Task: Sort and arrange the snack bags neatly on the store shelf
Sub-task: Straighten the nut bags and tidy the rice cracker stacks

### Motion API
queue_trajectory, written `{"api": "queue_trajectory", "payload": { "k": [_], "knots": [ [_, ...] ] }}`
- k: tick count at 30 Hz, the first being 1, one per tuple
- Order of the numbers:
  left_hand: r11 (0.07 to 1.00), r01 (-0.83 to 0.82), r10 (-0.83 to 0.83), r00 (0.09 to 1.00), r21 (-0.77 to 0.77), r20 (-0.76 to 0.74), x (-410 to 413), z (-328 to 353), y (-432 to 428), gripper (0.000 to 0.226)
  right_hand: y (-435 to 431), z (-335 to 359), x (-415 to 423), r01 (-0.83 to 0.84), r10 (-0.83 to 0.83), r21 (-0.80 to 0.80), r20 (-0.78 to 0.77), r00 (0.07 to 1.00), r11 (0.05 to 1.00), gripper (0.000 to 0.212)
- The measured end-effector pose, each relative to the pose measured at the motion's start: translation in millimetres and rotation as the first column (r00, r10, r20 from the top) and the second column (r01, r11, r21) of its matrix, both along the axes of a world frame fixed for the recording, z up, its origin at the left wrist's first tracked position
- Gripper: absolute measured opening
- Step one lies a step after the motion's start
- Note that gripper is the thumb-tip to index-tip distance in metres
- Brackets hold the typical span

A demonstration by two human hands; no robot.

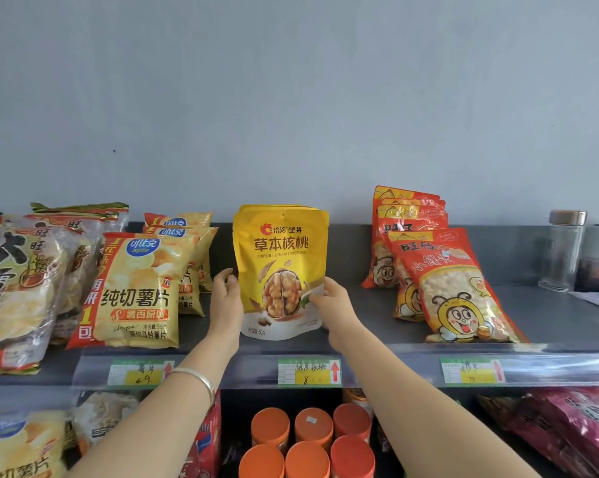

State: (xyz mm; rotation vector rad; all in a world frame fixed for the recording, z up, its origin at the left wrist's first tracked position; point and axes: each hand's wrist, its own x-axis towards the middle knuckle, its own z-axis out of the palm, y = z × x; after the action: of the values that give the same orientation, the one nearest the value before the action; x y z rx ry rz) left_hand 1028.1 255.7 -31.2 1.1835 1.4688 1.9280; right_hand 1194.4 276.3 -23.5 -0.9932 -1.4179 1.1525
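Grey wall behind a dark shelf (373, 305) of snack bags. At its middle a yellow walnut bag (280, 267) stands upright, fronting a row of its kind. Your right hand (330, 301) pinches its lower right corner, thumb in front. Your left hand (227, 298) lies against its left edge; grip or mere touch cannot be told. You seem to be squaring this row. Next, release gently so it stays up, then see to the leaning red bags (456, 288) at right.

Shelf (373, 326) w/ snack bags (136, 288); jar (563, 250)
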Motion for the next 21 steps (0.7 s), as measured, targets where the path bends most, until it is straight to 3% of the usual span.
{"api": "queue_trajectory", "payload": {
  "k": [9, 13, 17, 21],
  "knots": [
    [0.988, -0.148, 0.149, 0.989, 0.037, -0.013, 3.3, -1.9, -2.4, 0.034, 1.1, -6.5, 2.5, -0.052, 0.053, -0.006, 0.149, 0.987, 0.999, 0.024],
    [0.969, -0.230, 0.243, 0.954, 0.093, -0.175, 10.6, -2.1, -13.4, 0.049, 1.6, -7.4, 2.2, 0.004, -0.005, 0.006, 0.182, 0.983, 1.000, 0.023],
    [0.930, -0.313, 0.368, 0.771, 0.193, -0.520, 18.7, -9.4, -24.9, 0.047, -0.2, -4.7, 1.9, 0.046, -0.045, 0.000, 0.201, 0.979, 0.999, 0.020],
    [0.933, -0.226, 0.360, 0.632, 0.281, -0.686, 34.2, -16.5, -35.6, 0.039, -10.2, 0.5, 9.0, 0.104, -0.125, 0.094, 0.260, 0.957, 0.990, 0.038]
  ]
}}
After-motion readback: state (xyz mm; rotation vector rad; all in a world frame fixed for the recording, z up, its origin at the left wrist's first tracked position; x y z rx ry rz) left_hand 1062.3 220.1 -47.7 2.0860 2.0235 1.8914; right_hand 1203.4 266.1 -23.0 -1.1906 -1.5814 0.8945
